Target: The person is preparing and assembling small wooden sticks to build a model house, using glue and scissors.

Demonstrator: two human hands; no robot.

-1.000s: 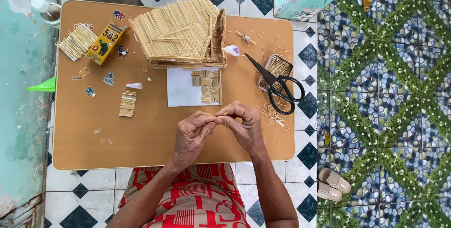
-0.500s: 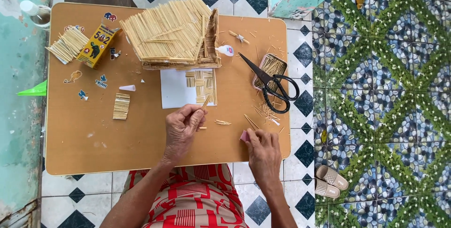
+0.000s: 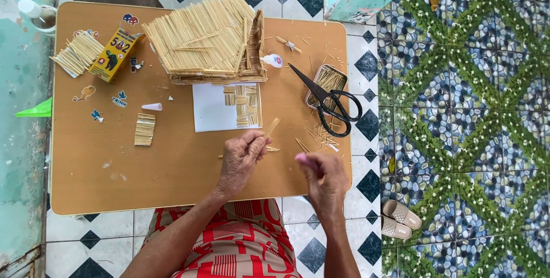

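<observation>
Head view: left hand pinching small stick bundle, right hand beside.

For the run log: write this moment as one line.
left hand: holds small stick bundle | right hand: pinches pink thing | scissors: idle on table

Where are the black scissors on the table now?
In the head view, the black scissors lie open on the table's right side, handles over a small tin of sticks, above the right hand.

Head camera looks straight down, fairly high, over the table.
</observation>
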